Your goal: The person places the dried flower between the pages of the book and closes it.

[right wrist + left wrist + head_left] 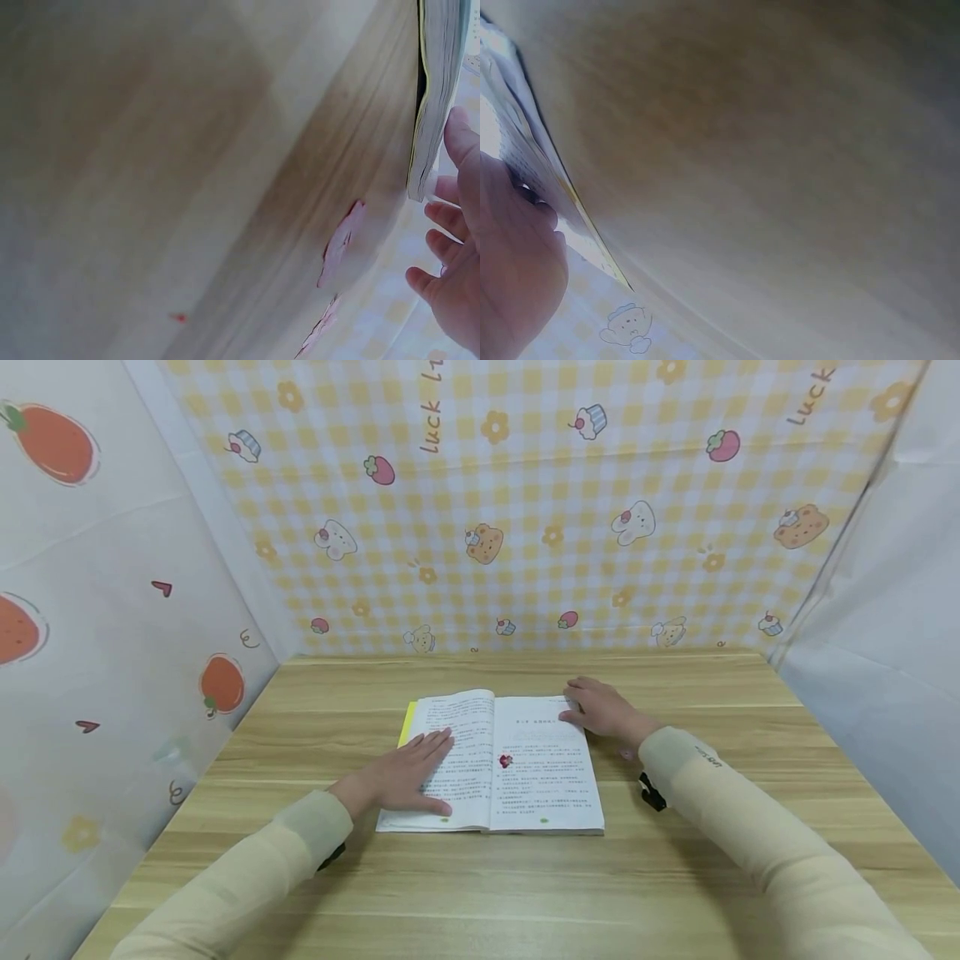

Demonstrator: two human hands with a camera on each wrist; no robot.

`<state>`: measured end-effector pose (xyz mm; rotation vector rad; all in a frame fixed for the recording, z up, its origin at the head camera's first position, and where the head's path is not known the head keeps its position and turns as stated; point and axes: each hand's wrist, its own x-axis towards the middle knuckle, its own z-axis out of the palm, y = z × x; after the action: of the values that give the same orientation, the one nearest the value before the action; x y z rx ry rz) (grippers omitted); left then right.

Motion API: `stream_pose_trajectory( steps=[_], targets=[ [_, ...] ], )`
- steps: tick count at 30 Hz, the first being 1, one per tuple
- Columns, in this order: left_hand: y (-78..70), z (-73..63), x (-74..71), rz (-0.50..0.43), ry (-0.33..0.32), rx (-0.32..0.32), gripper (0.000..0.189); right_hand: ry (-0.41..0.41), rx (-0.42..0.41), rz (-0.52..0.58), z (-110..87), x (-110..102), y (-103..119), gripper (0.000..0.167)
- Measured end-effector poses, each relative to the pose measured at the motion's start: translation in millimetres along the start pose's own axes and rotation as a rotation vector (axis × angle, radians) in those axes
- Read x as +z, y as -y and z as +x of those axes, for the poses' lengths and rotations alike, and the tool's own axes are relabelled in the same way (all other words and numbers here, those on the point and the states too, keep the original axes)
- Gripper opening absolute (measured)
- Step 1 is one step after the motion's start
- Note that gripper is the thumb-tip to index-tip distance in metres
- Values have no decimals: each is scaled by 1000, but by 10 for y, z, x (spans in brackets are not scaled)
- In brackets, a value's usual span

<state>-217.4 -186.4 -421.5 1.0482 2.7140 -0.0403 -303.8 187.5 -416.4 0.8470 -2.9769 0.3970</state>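
Observation:
An open book (536, 777) with printed pages lies on the wooden table, its yellow cover edge showing at the left. My left hand (408, 772) rests on the left page with fingers spread. In the left wrist view the left hand (517, 255) shows only in part, beside the book's edge. At the top right corner of the right page is my right hand (600, 706). In the right wrist view the right hand's thumb (459, 131) touches the page block, and its other fingers lie loosely bent around the corner. A small red figure (506, 761) is on the right page near the spine.
A wooden table (480, 893) spans the front. Pink flat pieces (341, 244) lie on it beside the book, near the right wrist. Behind stands a yellow checked curtain (525, 585), with white cloth walls (885, 577) at either side.

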Motion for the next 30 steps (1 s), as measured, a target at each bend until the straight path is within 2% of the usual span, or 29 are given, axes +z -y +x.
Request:
stream_pose_trajectory(
  steps=[4,7,13,18,24,27,30],
  targets=[
    [-10,-4,-5,-9,4,2,117,-20,13,22,-3,-2,17,49],
    [-9,-8,-1,-8,3,1,117,-39,34,87,-4,-13,38,45],
    [2,-7,16,-14,-15,12,117,-80,160,374,-8,-30,61,34],
    [3,0,16,-16,-17,6,118,-126,213,573,-45,-88,119,29],
    [-4,-3,11,-18,-11,-2,118,-116,246,716,-119,-143,152,44],
    [-2,0,11,-21,-11,-5,118,-82,273,833,-158,-164,144,52],
    [2,3,19,-25,-12,-8,118,-48,297,973,-195,-182,139,53]
  ],
)
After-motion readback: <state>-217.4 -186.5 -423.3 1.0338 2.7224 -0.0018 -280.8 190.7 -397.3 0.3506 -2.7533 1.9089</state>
